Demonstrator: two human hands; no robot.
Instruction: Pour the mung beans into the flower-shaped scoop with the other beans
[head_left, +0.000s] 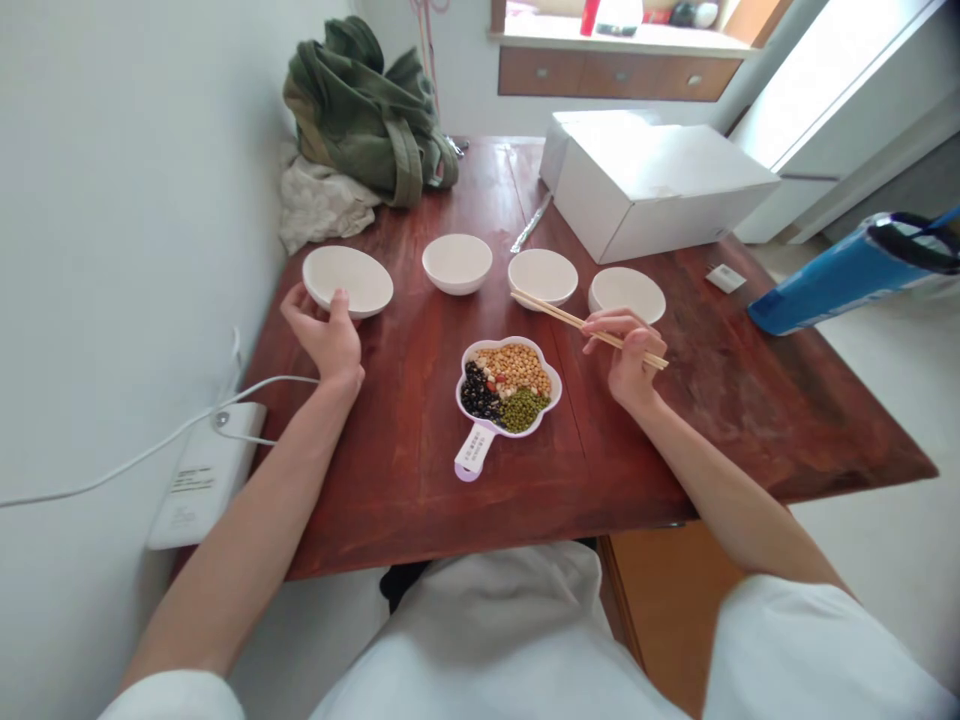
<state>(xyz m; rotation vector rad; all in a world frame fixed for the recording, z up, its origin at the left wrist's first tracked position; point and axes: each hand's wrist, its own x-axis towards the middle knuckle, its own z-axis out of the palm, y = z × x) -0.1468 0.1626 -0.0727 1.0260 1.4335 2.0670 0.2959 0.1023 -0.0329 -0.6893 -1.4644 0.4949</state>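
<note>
My left hand (328,335) grips a white bowl (349,278) by its near side, thumb at the rim; the bowl tilts a little. In my right hand (630,355) is a pair of wooden chopsticks (555,311), their tips pointing left over another white bowl (544,270). Two more white bowls stand in the row, one bowl (457,258) left of that one and one bowl (628,290) partly behind my right hand. Between my hands lies a flower-shaped dish with a handle (471,452), holding yellow beans (517,362), black beans (478,393), green beans (523,408) and a few reddish pieces.
A white box (660,180) sits at the back right, a green bag (367,110) and pale cloth (322,200) at the back left. A blue tumbler (840,275) and white adapter (726,279) are at right. A power strip with cable (206,475) lies by the left wall.
</note>
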